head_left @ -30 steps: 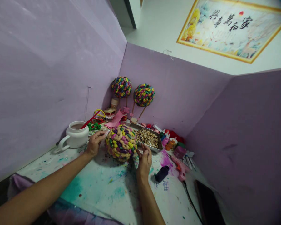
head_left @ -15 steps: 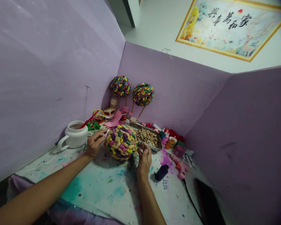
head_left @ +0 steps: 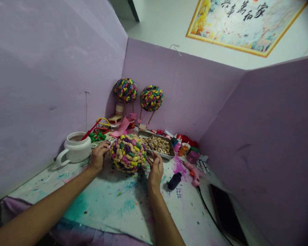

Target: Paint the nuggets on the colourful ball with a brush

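Note:
A ball covered in multicoloured painted peanut shells (head_left: 127, 153) rests on the paint-stained table (head_left: 113, 201). My left hand (head_left: 97, 157) is curled against the ball's left side, fingertips pinched on it. On the ball's right, my right hand (head_left: 154, 168) pinches a thin dark stick-like tool (head_left: 150, 149) that points up toward the ball's right edge. Just behind the ball sits a metal tray of plain peanut shells (head_left: 157, 145).
Two finished shell balls on sticks (head_left: 138, 97) stand in the back corner. A white jug-shaped pot (head_left: 74, 150) sits at left. Paint bottles (head_left: 182, 147), a pink glue gun (head_left: 193, 172), a dark bottle (head_left: 174, 181) and a black phone (head_left: 224, 213) lie at right. Purple partition walls enclose the table.
The ball has been turned a little between my hands, showing different shells. The camera has shifted, so everything sits slightly lower left. Both hands stay at the ball's sides.

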Demonstrator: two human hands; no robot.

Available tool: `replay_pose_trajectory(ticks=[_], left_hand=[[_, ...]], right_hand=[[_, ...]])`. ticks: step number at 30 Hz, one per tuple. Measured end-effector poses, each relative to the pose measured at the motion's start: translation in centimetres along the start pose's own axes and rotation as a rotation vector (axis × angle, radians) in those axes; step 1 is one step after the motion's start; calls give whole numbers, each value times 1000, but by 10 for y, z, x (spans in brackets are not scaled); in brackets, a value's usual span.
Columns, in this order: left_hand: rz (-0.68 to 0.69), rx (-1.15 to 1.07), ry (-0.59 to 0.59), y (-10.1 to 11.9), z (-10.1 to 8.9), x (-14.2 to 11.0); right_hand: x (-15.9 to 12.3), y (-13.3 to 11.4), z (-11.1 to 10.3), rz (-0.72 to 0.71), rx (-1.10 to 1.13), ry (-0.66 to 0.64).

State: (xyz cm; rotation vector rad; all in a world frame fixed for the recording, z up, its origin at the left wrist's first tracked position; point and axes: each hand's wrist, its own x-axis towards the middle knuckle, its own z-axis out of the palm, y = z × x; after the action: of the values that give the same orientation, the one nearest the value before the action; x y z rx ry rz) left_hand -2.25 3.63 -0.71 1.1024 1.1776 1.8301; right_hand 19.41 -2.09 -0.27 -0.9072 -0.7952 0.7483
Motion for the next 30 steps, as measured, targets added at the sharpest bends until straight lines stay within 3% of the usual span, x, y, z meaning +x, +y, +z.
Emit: replay_pose_trajectory(ticks=[5, 11, 16, 30], left_hand=[[-184, -124, -11, 8, 0, -2], [-362, -239, -147, 24, 4, -3], [-368, -289, -181, 30, 10, -5], [-376, -286, -101, 16, 9, -3]], right_hand=[[-1, 0, 1, 9, 20, 8], [-2, -1, 3, 5, 67, -16], [-2, -6, 5, -26, 96, -33], [-1, -4, 3, -24, 86, -57]])
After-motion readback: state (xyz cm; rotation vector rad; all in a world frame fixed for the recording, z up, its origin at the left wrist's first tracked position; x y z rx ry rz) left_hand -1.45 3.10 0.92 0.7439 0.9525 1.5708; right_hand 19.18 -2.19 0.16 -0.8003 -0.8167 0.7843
